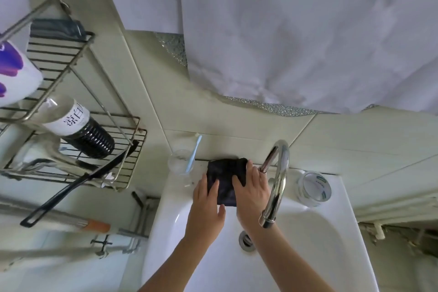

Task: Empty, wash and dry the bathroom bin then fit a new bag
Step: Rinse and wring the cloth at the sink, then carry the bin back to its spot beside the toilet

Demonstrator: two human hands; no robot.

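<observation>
The white sink (pixel 308 244) fills the lower half of the view, and both hands are up at its back ledge, left of the chrome tap (pixel 279 173). No bin anywhere in sight, so I can't say where it stands; what matters right now is the folded black square (pixel 224 173) lying flat on that ledge, its far edge touching the tiled wall. My guess is it's the new bag or a drying cloth, though I can't tell which from here.

It lies straight ahead of the 2 hands, its long axis running away from the person toward the wall. The left hand (pixel 205 199) rests on the near left part, fingers straight and flat on top, thumb out along the near edge. The right hand (pixel 251 187) covers the right side, fingers laid over it and slightly bent at the far corner; pressing or starting to pinch, I can't be sure. Both are on it, neither nearer.

The square looks thin, dark, faintly glossy and creased.

Just left of it stands a clear cup (pixel 180 163) with a pale blue toothbrush (pixel 194 154).
</observation>
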